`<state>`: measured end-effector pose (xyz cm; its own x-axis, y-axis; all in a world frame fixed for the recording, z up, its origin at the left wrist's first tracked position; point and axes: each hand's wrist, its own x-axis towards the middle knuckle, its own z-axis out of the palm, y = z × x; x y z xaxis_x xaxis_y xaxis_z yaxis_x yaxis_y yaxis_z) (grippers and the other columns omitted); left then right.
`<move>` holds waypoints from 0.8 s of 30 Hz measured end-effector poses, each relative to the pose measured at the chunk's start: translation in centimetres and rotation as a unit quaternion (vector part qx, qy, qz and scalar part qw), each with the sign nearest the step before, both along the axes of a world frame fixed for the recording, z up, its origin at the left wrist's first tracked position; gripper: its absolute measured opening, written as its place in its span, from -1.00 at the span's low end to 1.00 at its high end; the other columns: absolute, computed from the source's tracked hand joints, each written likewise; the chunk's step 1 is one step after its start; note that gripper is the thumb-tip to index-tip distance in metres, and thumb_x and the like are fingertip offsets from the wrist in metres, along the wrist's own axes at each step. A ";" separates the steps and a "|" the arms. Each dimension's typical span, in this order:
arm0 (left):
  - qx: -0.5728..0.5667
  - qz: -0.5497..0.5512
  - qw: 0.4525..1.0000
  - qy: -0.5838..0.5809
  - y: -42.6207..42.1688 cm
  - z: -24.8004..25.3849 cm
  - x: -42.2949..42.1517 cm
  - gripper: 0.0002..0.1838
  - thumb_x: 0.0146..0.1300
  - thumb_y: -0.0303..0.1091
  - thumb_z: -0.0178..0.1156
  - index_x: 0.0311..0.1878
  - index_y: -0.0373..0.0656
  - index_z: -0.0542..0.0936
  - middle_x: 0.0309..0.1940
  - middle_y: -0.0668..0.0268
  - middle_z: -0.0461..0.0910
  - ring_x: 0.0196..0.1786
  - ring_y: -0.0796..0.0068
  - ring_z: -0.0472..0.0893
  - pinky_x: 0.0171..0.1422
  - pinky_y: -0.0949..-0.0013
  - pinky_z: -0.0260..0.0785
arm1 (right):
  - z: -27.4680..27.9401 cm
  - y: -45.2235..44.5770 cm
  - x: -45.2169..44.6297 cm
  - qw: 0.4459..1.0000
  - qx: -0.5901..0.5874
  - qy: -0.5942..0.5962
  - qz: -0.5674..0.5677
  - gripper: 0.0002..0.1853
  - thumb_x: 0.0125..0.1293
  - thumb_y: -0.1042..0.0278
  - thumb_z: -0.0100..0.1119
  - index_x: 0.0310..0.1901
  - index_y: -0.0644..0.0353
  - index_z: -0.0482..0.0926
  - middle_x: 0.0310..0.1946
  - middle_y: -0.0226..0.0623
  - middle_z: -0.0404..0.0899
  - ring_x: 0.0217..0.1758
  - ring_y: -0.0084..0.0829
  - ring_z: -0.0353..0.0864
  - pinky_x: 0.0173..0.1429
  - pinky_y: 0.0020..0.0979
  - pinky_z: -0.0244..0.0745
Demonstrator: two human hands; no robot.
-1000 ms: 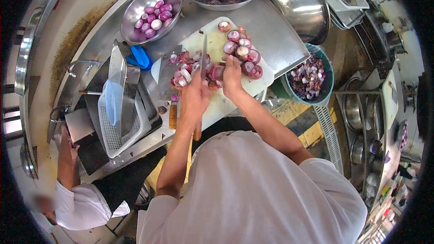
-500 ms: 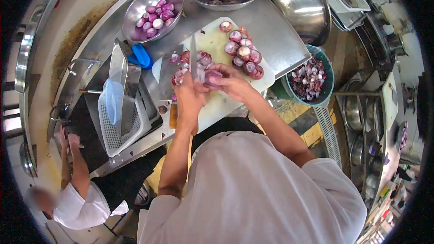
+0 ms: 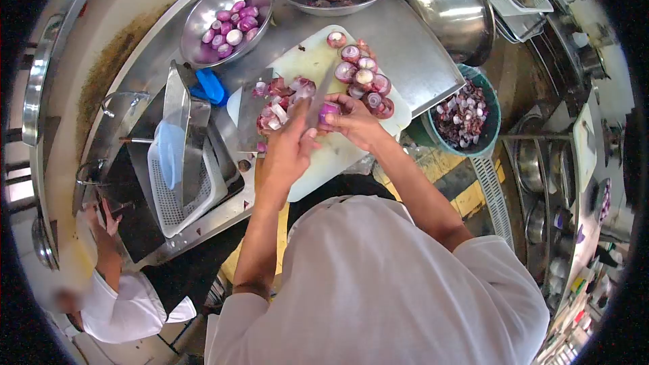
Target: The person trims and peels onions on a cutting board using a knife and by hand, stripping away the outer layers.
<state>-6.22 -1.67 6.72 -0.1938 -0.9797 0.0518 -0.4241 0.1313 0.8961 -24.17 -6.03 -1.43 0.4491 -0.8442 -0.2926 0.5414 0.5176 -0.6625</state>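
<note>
My left hand point(image 3: 289, 147) is closed round a knife point(image 3: 325, 88), its blade pointing away from me over the white cutting board point(image 3: 307, 61). Pinched in the fingers of my right hand point(image 3: 358, 124) is a purple, partly peeled onion point(image 3: 329, 113), close beside the blade. A heap of onion skins point(image 3: 280, 105) lies left of my hands, partly on a broad flat blade point(image 3: 250, 111). Several red onions with cut ends point(image 3: 365, 78) are grouped on the board's right side. The knife's handle is hidden in my left hand.
Beyond the board stand a steel bowl of peeled onions point(image 3: 193, 37) and another of unpeeled onions point(image 3: 314, 7). A green bin of skins point(image 3: 497, 118) is at right. A white basket point(image 3: 169, 213) sits at left, near another person point(image 3: 125, 304) at the sink.
The knife blade has swung right, from upright to slanting. My hands have shifted slightly, and the onion has turned, showing smoother purple flesh. The other person's hands have moved.
</note>
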 end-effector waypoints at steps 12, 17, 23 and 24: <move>-0.051 0.112 0.981 -0.152 -1.3 -3.2 -0.1 -0.72 0.19 -0.61 0.18 -0.01 -0.33 0.50 -0.60 0.01 0.62 -0.45 -0.02 0.70 -0.39 0.07 0.49 | 0.7 0.3 -0.2 0.996 -0.069 0.012 0.049 -0.35 0.16 0.45 0.47 0.29 0.28 0.42 0.08 -0.25 0.57 0.10 -0.41 0.61 0.20 -0.31 0.60; -0.024 0.097 0.985 -0.141 -1.4 -2.2 0.1 -0.89 0.36 -0.64 0.04 -0.08 -0.39 0.46 -0.35 -0.04 0.66 -0.35 0.16 0.78 -0.38 0.20 0.56 | 1.3 0.4 -0.3 0.997 -0.038 -0.033 0.051 -0.35 0.15 0.44 0.47 0.29 0.29 0.44 0.12 -0.27 0.55 0.14 -0.39 0.59 0.25 -0.32 0.56; 0.019 0.025 0.993 -0.114 -1.7 -1.4 1.2 -0.63 0.32 -0.63 0.04 0.20 -0.33 0.46 -0.27 -0.01 0.70 -0.31 0.21 0.77 -0.28 0.22 0.58 | 1.1 0.2 0.0 0.992 -0.070 0.101 0.003 -0.31 0.00 0.43 0.58 0.21 0.28 0.50 0.06 -0.30 0.58 0.08 -0.40 0.61 0.23 -0.34 0.56; 0.045 0.013 0.997 -0.062 -1.3 -0.2 0.9 -0.55 0.28 -0.66 0.05 0.26 -0.30 0.43 -0.25 -0.02 0.72 -0.29 0.22 0.76 -0.21 0.18 0.58 | 1.3 0.3 0.0 0.987 -0.078 0.138 -0.003 -0.29 -0.05 0.41 0.61 0.20 0.27 0.52 0.04 -0.30 0.60 0.06 -0.42 0.61 0.21 -0.36 0.55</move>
